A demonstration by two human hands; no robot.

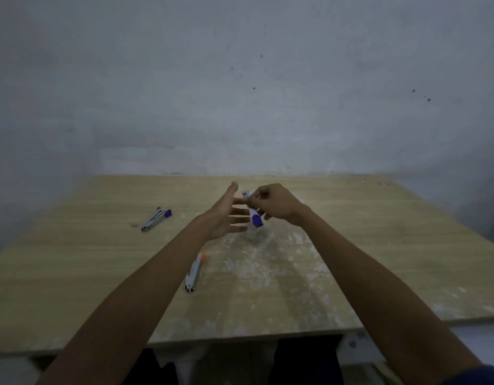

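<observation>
Beyond the orange-tipped tool [194,270], held up: purple-ended tool [254,216] pinched in curled fingers of the right hand [276,204]. Left hand [226,215] spread flat just beside it. Tool is best laid across that open palm before the pinch is eased.

Right hand [273,205] covers the middle of the purple-capped tool [256,219]. It's probably a stapler, but too blurred to confirm. Left hand [226,215] fingertips are smeared. Surface [379,245] near corners run off frame left and right. Both elbows are cut off at the bottom edge.
</observation>
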